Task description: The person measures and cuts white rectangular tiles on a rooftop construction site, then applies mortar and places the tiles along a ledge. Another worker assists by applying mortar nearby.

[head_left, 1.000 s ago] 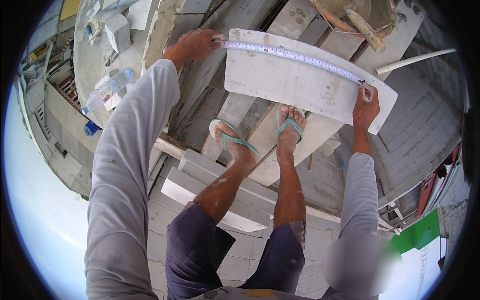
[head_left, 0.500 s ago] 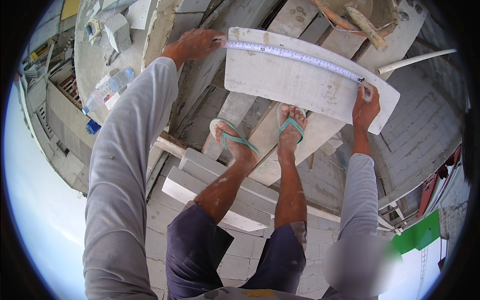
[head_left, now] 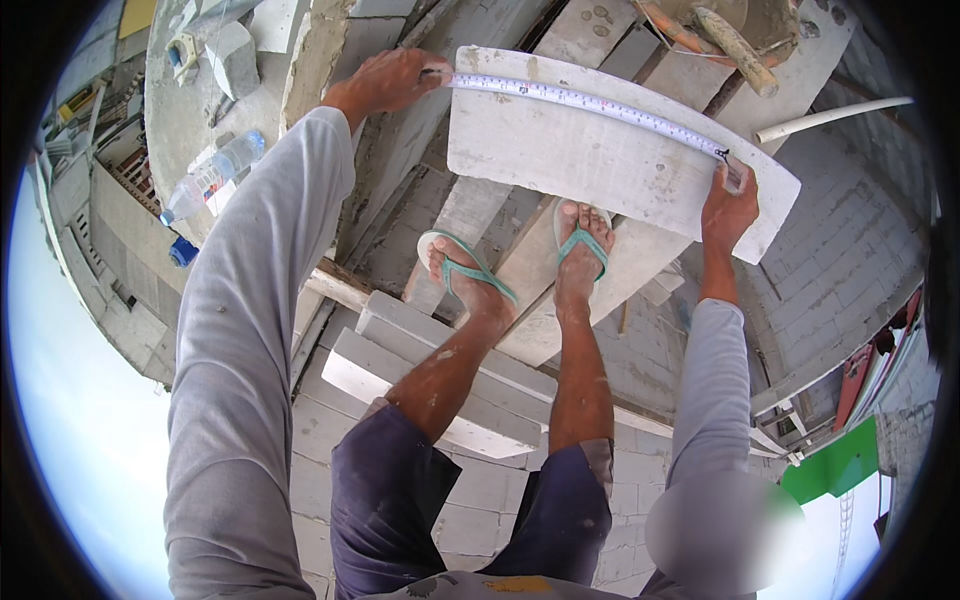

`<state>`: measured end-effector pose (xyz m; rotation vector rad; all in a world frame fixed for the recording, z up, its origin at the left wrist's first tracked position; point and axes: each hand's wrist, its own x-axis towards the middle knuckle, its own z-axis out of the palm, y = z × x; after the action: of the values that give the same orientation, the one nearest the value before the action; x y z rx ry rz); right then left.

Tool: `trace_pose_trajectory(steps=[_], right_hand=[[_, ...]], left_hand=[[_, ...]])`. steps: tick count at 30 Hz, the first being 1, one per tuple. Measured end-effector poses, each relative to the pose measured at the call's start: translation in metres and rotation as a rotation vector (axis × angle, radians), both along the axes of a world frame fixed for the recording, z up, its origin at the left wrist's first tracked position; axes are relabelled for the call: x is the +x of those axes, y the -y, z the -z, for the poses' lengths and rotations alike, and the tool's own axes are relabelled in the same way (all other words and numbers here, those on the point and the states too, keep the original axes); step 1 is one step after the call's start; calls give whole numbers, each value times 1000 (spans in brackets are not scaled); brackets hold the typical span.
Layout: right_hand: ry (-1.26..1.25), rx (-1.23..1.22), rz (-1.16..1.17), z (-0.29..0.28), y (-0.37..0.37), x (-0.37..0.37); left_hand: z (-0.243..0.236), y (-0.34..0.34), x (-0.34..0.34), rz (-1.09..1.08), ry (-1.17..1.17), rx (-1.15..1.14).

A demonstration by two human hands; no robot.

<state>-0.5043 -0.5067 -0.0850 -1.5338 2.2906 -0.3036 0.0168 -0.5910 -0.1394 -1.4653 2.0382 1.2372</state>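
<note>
A pale grey-white lightweight block, long and flat-faced, lies ahead of my feet. Stretched along its far edge is a white measuring tape. My left hand is closed on the tape at the block's left end; its case, if it is there, is hidden by the fingers. Toward the block's right end, my right hand pinches the other end of the tape, where a small dark tip shows. That hand also rests against the block's face.
My sandalled feet stand on planks. More white blocks lie behind them. A bucket with a wooden-handled tool and a white pipe are at far right. A plastic bottle lies on the left ledge.
The block's left end and the tape sit slightly higher in the picture. Both hands keep their hold on the tape, with only a small shift.
</note>
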Motion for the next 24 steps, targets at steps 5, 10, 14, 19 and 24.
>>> trace_pose_trajectory(steps=[5, 10, 14, 19, 24], right_hand=[[23, 15, 17, 2, 2, 3], [21, 31, 77, 3, -18, 2], [24, 61, 115, -10, -58, 11], [-7, 191, 101, -41, -132, 15], [-119, 293, 19, -82, -182, 7]], left_hand=[[3, -3, 2, -3, -7, -13], [-7, -7, -9, -15, 48, 67], [-17, -44, -6, -58, -15, 68], [-32, -113, -10, -31, 18, 176], [-72, -199, -15, -97, 55, 362]])
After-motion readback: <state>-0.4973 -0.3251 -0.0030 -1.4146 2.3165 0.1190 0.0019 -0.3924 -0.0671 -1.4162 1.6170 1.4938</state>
